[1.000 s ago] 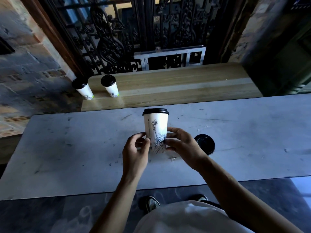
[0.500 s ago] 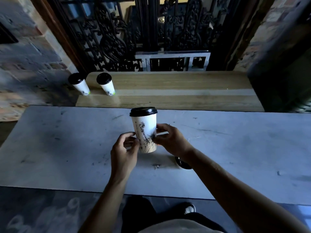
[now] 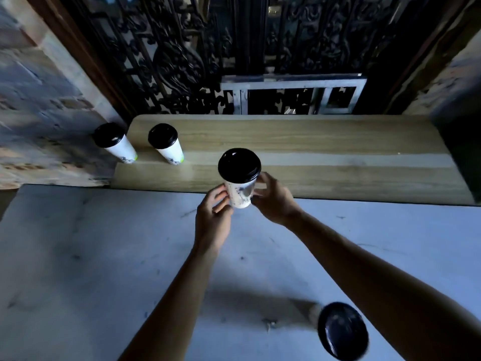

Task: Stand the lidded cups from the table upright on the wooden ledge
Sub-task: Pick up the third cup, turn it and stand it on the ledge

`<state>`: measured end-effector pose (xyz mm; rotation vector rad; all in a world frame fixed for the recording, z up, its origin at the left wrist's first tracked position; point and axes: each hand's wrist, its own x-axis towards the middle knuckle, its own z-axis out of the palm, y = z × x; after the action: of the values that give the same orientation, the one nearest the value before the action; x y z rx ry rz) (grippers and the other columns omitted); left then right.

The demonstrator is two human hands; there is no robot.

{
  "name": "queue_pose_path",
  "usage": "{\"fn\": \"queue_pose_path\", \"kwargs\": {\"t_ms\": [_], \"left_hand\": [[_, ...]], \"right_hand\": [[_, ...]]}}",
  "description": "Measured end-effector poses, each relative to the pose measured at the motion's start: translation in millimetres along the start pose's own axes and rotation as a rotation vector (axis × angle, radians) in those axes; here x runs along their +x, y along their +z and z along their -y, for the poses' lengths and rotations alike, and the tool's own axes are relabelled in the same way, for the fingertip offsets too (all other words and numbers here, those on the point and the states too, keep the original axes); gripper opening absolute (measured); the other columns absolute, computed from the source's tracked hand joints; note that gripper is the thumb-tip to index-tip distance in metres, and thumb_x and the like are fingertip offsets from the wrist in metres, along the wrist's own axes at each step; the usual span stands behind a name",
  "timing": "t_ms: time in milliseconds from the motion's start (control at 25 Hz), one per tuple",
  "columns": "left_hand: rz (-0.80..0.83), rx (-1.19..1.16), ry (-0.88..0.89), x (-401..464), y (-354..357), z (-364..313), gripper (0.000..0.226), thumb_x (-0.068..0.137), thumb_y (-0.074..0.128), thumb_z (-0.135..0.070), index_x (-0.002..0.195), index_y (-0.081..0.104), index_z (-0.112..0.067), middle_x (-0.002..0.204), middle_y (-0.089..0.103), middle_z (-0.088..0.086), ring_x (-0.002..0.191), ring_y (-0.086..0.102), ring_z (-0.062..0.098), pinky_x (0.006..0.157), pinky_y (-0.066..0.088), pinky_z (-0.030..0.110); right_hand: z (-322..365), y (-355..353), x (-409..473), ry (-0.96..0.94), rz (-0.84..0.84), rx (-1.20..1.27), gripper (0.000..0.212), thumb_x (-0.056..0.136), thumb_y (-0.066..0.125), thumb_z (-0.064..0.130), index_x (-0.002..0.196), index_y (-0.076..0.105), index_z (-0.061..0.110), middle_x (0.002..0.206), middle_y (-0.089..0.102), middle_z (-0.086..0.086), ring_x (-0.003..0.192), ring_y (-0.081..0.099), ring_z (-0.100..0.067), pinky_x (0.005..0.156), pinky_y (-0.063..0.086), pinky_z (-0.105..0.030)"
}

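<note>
Item in hand: one lidded cup [image 3: 240, 178], white paper with a dark print and a black lid, carried upright above the far edge of the counter [image 3: 78, 256], right where it meets the near edge of the wooden ledge [image 3: 312, 142].

Hold: we have our left hand [image 3: 213, 217] on the cup's left side and our right hand [image 3: 273, 199] on its right side, low on the wall near the base. The fingers [image 3: 263, 179] are curled round the paper from both sides; the lid is untouched.

Already placed: two lidded cups [image 3: 166, 144] standing at the ledge's left end, one [image 3: 114, 142] at the very corner, the two near each other but apart.

Still to move: another cup [image 3: 338, 327] at the counter's near edge, below our right forearm, blurred.

Handling notes, as we judge them: keep the squeeze light, since paper walls may buckle and pop the lid. Keep the base level, bring it down flat on the ledge to the right of the standing pair, well back from the ledge's near edge. Let go with one hand first, then the other, so the cup does not rock.
</note>
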<state>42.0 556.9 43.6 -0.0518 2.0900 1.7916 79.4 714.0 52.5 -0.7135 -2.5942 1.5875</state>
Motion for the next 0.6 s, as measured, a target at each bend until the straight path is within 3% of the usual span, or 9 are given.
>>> {"fn": "queue_pose_path", "kwargs": {"t_ms": [40,160,200,280,320,440,600], "left_hand": [[0.01,-0.001,-0.009,29.7,1.2,3.3,0.047,0.074,0.059,-0.002,0.116,0.069,-0.022,0.119,0.075,0.006,0.113,0.07,0.012,0.105,0.054,0.048],[0.034,-0.04,-0.012,118.7,2.3,19.4,0.052,0.08,0.049,0.019,0.118,0.064,-0.014,0.118,0.072,0.005,0.111,0.068,0.01,0.099,0.054,0.043],[0.036,-0.058,-0.014,145.1,2.8,24.4,0.052,0.08,0.048,0.021,0.117,0.063,-0.013,0.117,0.071,0.005,0.109,0.068,0.008,0.094,0.053,0.04],[0.03,-0.095,-0.015,182.5,3.5,32.3,0.051,0.078,0.048,0.017,0.115,0.062,-0.015,0.117,0.07,0.004,0.107,0.068,0.006,0.091,0.051,0.036],[0.02,-0.106,-0.014,198.8,3.5,38.5,0.049,0.076,0.05,0.012,0.113,0.062,-0.018,0.116,0.07,0.002,0.105,0.069,0.003,0.092,0.052,0.035],[0.003,-0.113,-0.016,229.5,2.4,54.6,0.047,0.069,0.054,-0.001,0.107,0.062,-0.028,0.116,0.069,-0.001,0.107,0.069,0.003,0.094,0.055,0.033],[0.014,-0.169,-0.019,244.3,5.9,73.3,0.044,0.074,0.058,-0.001,0.113,0.06,-0.022,0.122,0.069,0.004,0.118,0.067,0.009,0.094,0.052,0.027]], "right_hand": [[-3.7,10.3,27.3,0.024,-0.008,0.013,0.043,0.083,0.061,0.007,0.125,0.06,0.016,0.127,0.071,-0.006,0.114,0.07,-0.026,0.09,0.055,-0.031],[-16.5,43.5,105.4,0.071,-0.045,0.108,0.05,0.085,0.05,-0.006,0.131,0.054,0.01,0.131,0.066,-0.004,0.117,0.069,-0.022,0.082,0.052,-0.012],[-21.1,54.0,128.7,0.074,-0.056,0.147,0.053,0.084,0.047,-0.01,0.134,0.052,0.008,0.133,0.064,-0.006,0.118,0.068,-0.022,0.084,0.054,-0.012],[-27.0,68.8,163.6,0.073,-0.068,0.211,0.062,0.081,0.039,-0.015,0.138,0.05,0.007,0.139,0.062,-0.009,0.122,0.065,-0.024,0.094,0.058,-0.026],[-31.0,76.7,180.2,0.075,-0.073,0.217,0.066,0.08,0.038,-0.016,0.14,0.049,0.008,0.14,0.061,-0.009,0.124,0.064,-0.023,0.095,0.057,-0.025],[-43.5,93.6,215.1,0.067,-0.092,0.18,0.072,0.077,0.04,-0.015,0.143,0.048,0.012,0.141,0.061,-0.008,0.125,0.063,-0.02,0.085,0.052,-0.006],[-58.9,108.5,231.0,0.084,-0.13,0.16,0.071,0.072,0.042,-0.014,0.138,0.052,0.011,0.135,0.066,-0.008,0.123,0.064,-0.019,0.075,0.047,0.0]]}}
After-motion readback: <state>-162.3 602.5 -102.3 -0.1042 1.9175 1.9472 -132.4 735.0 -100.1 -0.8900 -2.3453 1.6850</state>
